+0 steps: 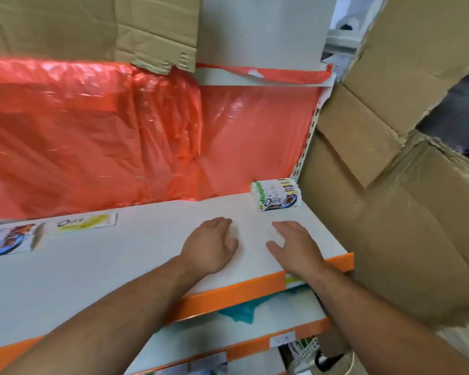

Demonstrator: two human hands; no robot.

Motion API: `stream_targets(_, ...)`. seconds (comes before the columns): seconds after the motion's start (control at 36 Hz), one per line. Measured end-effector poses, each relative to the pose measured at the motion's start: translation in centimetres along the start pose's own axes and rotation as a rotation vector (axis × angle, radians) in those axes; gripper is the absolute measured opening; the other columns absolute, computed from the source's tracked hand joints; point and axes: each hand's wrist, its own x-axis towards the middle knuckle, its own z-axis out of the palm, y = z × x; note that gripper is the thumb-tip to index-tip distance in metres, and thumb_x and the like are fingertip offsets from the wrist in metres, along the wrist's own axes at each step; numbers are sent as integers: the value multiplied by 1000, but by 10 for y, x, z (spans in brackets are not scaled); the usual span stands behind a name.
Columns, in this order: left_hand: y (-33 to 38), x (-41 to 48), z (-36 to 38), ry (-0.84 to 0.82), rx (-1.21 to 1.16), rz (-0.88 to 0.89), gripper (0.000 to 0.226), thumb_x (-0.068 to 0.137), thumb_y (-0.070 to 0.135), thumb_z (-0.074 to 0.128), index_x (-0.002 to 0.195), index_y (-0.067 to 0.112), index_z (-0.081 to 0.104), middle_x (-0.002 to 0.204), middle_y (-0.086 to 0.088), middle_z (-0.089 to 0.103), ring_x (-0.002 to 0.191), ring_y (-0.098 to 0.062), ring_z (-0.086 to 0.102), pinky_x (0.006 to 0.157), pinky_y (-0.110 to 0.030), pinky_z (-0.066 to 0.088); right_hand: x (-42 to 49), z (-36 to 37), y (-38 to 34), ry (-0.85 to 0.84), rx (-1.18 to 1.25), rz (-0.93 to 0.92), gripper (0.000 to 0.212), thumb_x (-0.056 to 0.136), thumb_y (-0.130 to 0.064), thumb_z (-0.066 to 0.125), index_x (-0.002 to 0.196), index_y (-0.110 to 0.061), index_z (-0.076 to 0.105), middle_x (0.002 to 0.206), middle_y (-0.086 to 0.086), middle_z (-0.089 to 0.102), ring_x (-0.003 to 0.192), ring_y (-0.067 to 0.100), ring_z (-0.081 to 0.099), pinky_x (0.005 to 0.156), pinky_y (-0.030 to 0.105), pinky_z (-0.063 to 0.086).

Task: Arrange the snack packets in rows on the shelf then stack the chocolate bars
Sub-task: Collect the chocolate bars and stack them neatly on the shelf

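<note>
left hand (pixel 211 244): laid knuckles-up on the white top of the shelf (pixel 119 266), fingers loosely bent, nothing held.
right hand (pixel 295 247): laid flat on the same board just beside the left hand, fingers spread apart, nothing held; the orange front edge is crossed by its wrist.
stack of chocolate bars (pixel 279 196): seen in the back right corner of the shelf, next to the slotted upright; white wrappers are piled flat one on another, just beyond both hands and touched by neither.
yellow chocolate bar (pixel 83 221): laid flat and single toward the back left of the shelf, well apart from the hands.
white-and-blue packet (pixel 8 239): found at the far left, beside the yellow bar; it is blurred, so its count cannot be told.
red plastic sheet (pixel 119 131): hung across the back of the shelf.
cardboard boxes (pixel 390 185): piled to the right of the shelf.
lower shelf (pixel 282 315): seen beneath, with a teal bag (pixel 238 312) on it.
</note>
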Motion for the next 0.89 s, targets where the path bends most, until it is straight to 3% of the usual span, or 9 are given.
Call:
stream_targets(0.14,31,32,20,-4,-93,-91,52,97,46,46,142,20,45,138,0,55,124,-21,52,98,-29,43,29,-16,43,-28,57,33,55,96,-37,61,147,-21,46,148,2,43,135,19,42,108,27,35)
stream_targets(0.33,49,66,33,20,-166,-142,39,97,39,49,129,18,54,119,-3,64,106,-23,60,89,-31,48,75,-16,70,20,222,96,48,92,-31,66,137,-19,56,136,6,56,109,22,62,95,30,47)
stream_targets(0.42,53,81,39,60,-208,-142,31,98,29,47,126,17,56,115,-5,66,103,-26,61,86,-32,48,91,-14,77,59,231,100,49,91,-26,65,139,-20,54,133,9,56,110,24,62,94,30,47)
stream_targets(0.5,55,99,42,76,-284,-169,37,97,24,45,134,27,50,114,3,66,98,-23,64,84,-30,48,105,-12,82,98,253,96,59,89,-20,67,144,-25,49,129,12,55,106,28,61,93,31,47)
stream_targets(0.64,50,131,46,35,-431,-234,36,95,28,36,125,45,48,79,5,64,78,-30,66,75,-41,57,121,-11,85,82,208,60,72,89,-18,67,152,-34,35,123,9,48,101,30,60,92,30,46)
stream_targets(0.75,52,142,53,24,-460,-259,27,100,36,35,119,49,49,82,5,68,79,-28,66,76,-43,56,125,-11,87,64,122,46,71,91,-23,66,151,-38,34,127,5,47,111,26,55,91,30,44)
stream_targets(0.89,52,150,58,-6,-515,-305,24,96,44,31,110,54,47,67,12,66,76,-25,67,77,-42,56,128,-11,90,63,81,36,67,89,-26,65,148,-41,36,127,3,49,113,26,55,90,32,46)
